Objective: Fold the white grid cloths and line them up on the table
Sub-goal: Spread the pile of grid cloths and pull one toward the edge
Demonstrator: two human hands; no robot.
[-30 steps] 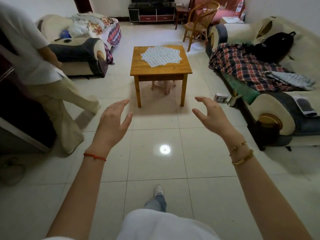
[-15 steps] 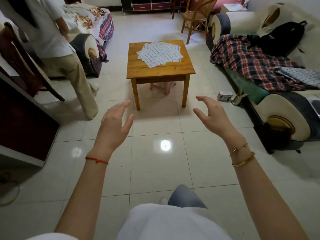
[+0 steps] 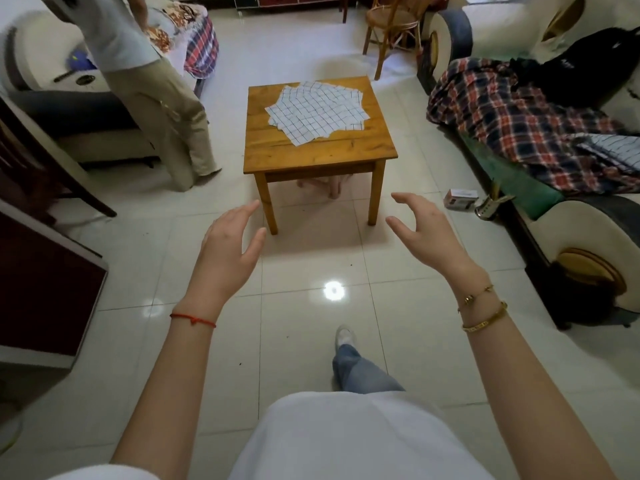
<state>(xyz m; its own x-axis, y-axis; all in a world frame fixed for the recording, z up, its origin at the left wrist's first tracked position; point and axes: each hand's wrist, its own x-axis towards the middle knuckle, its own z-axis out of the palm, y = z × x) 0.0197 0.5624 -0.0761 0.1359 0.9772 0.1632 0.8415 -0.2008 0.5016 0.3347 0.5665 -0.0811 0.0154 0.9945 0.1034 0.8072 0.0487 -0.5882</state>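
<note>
Several white grid cloths (image 3: 317,112) lie unfolded in a loose, fanned stack on the far half of a small wooden table (image 3: 318,152) ahead of me. My left hand (image 3: 227,254) and my right hand (image 3: 427,232) are raised in the air in front of the table's near edge, short of it. Both hold nothing, with fingers relaxed and slightly spread. Another grid cloth (image 3: 614,150) lies on the sofa to the right.
A person (image 3: 152,88) stands left of the table beside a sofa (image 3: 52,81). A long sofa with a plaid blanket (image 3: 526,119) runs along the right. A wooden chair (image 3: 391,22) stands behind the table. A small box (image 3: 460,198) lies on the floor. Dark furniture (image 3: 41,271) stands at left.
I have walked closer to the table, which now looks larger and nearer. The person at left has shifted nearer the table. My hands stay raised and hold nothing.
</note>
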